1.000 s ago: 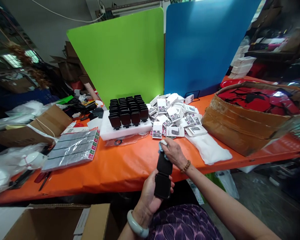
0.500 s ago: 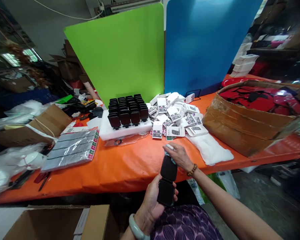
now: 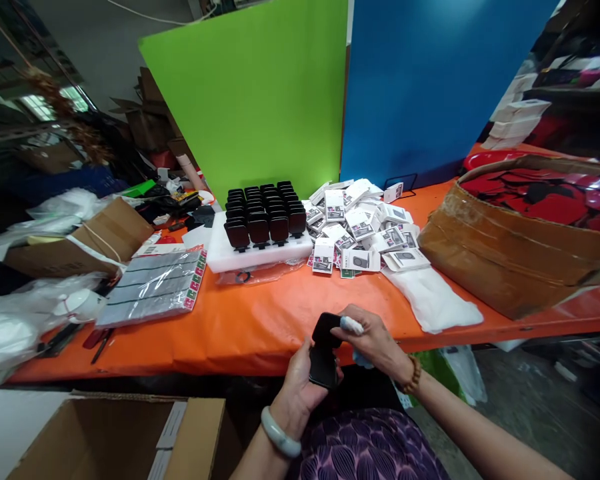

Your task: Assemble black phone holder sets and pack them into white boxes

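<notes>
My left hand is wrapped round the lower half of a hinged black folding case, just in front of the table edge. The case has two rounded square halves and stands partly unfolded. My right hand is closed on a small white and light-blue cloth; its thumb reaches the upper half of the case. More of the cloth hangs below the right fingers. Behind the hands, rows of similar black panels stand upright in a white foam block.
Small white printed boxes lie heaped right of the foam block. A cardboard box of red and black pieces stands at right, a white padded bag before it. A plastic-wrapped grey stack lies left; an open carton is below.
The upper half of the case has tilted out of its flat-open position. My right hand has moved down and right with the cloth, and the camera view has shifted slightly.
</notes>
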{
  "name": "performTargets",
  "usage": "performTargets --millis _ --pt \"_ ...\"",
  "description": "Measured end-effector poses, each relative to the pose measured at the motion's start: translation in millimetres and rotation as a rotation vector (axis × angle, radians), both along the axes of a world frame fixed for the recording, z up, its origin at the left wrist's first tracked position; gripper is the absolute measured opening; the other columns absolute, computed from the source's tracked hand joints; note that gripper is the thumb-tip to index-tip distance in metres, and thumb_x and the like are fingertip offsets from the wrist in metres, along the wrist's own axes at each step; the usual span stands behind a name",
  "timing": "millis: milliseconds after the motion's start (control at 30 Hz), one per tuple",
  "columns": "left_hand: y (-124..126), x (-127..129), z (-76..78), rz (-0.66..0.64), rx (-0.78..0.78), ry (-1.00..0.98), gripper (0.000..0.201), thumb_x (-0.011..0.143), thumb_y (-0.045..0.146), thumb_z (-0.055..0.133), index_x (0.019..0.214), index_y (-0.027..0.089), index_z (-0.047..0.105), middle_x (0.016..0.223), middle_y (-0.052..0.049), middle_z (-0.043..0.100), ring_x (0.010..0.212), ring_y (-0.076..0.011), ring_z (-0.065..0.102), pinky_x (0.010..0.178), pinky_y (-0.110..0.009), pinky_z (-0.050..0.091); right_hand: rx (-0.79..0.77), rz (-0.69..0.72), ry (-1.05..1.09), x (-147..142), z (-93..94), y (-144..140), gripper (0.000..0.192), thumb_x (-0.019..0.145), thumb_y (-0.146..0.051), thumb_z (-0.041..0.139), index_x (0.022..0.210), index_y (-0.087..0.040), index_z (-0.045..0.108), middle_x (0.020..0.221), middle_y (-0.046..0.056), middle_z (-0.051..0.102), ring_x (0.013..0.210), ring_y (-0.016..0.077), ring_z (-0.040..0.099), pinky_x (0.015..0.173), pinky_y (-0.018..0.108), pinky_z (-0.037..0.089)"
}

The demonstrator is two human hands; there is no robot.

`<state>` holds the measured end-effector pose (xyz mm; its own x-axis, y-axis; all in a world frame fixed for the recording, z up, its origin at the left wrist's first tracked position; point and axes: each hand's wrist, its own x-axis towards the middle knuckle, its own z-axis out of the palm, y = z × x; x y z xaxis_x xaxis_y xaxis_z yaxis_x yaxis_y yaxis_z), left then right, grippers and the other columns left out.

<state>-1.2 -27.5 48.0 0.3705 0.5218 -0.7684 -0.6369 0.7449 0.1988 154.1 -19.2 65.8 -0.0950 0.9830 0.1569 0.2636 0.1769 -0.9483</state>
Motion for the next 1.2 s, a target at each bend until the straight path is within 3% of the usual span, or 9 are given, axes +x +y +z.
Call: performTargets --millis 100,267,467,600,700,800,900,1033,1200 --pt "7.6 -5.3 -1.2 0.108 0.013 -0.006 0.034 0.094 0.023 0.039 0.065 0.015 0.054 0.057 -0.003 0.058 0.05 -0.0142 0.056 0.056 -0.027 0.048 0.245 0.107 -0.251 -13.0 3.0 -20.0 0.013 0.089 -0.023 0.052 0.086 -0.018 0.064 0.077 0.004 0.057 0.07 0.0146 0.054 0.063 0.025 0.043" --pt "9.6 -12.7 -1.0 0.205 0.042 -0.007 0.042 0.096 0.028 0.037 0.06 0.015 0.056 0.058 -0.003 0.06 0.056 -0.0141 0.059 0.064 -0.028 0.051 0.438 0.202 -0.615 -34.2 -1.0 -56.5 0.031 0.088 -0.01 0.045 0.115 -0.016 0.057 0.09 0.009 0.062 0.079 0.0189 0.056 0.067 0.028 0.046" --pt "8.7 -13.2 4.3 0.138 0.143 -0.075 0.045 0.096 0.037 0.042 0.062 0.013 0.061 0.063 -0.006 0.066 0.061 -0.0154 0.062 0.07 -0.029 0.051 0.483 0.146 -0.473 -31.3 -8.1 -51.2 0.025 0.091 -0.013 0.042 0.109 -0.017 0.059 0.09 0.01 0.063 0.081 0.0203 0.058 0.069 0.031 0.047" --pt "3.2 -21.8 7.2 0.074 0.279 -0.058 0.025 0.089 0.033 0.057 0.084 0.011 0.069 0.078 -0.007 0.071 0.07 -0.0162 0.064 0.075 -0.029 0.049 -0.021 0.109 -0.015 -13.2 3.5 -25.6 0.014 0.086 -0.031 0.056 0.082 -0.018 0.059 0.073 0.002 0.057 0.066 0.0149 0.055 0.059 0.025 0.045" --pt "-4.3 -30.6 8.5 -0.038 0.454 0.051 0.028 0.082 0.034 0.068 0.097 0.011 0.069 0.092 -0.01 0.072 0.083 -0.0194 0.065 0.077 -0.03 0.049 -0.496 0.162 0.276 -2.4 10.8 -6.6 0.036 0.069 -0.042 0.073 0.064 -0.019 0.046 0.056 -0.006 0.044 0.049 0.0086 0.043 0.046 0.021 0.038" --pt "-8.1 -37.6 11.8 -0.165 0.568 0.167 0.031 0.074 0.035 0.075 0.093 0.011 0.069 0.094 -0.011 0.072 0.082 -0.02 0.065 0.073 -0.029 0.05 -0.663 0.241 0.38 2.3 7.6 9.1 0.04 0.061 -0.042 0.078 0.064 -0.018 0.046 0.056 -0.006 0.047 0.048 0.0076 0.043 0.047 0.021 0.039" --pt "-6.8 -39.4 14.2 -0.155 0.585 0.255 0.036 0.068 0.037 0.079 0.09 0.012 0.068 0.089 -0.011 0.071 0.077 -0.0195 0.066 0.068 -0.028 0.05 -0.493 0.097 0.252 -0.2 -0.9 18.9 0.035 0.065 -0.044 0.076 0.069 -0.018 0.052 0.061 -0.004 0.053 0.054 0.0109 0.049 0.053 0.024 0.043" --pt "-3.8 -32.8 11.8 -0.075 0.558 0.287 0.037 0.065 0.04 0.081 0.084 0.012 0.065 0.079 -0.008 0.069 0.069 -0.0172 0.064 0.063 -0.025 0.048 0.049 -0.21 -0.074 -22.3 -2.7 6.8 0.025 0.082 -0.041 0.062 0.094 -0.019 0.062 0.088 0.007 0.065 0.077 0.02 0.059 0.07 0.032 0.048" --pt "-7.1 -18.4 6.7 0.038 0.661 0.359 0.026 0.065 0.031 0.08 0.077 0.014 0.065 0.068 -0.001 0.064 0.064 -0.0125 0.058 0.063 -0.022 0.045 0.434 0.105 -0.412 -59.1 1.7 -14.9 0.029 0.092 -0.032 0.05 0.117 -0.021 0.06 0.114 0.011 0.065 0.114 0.0279 0.051 0.098 0.046 0.037"
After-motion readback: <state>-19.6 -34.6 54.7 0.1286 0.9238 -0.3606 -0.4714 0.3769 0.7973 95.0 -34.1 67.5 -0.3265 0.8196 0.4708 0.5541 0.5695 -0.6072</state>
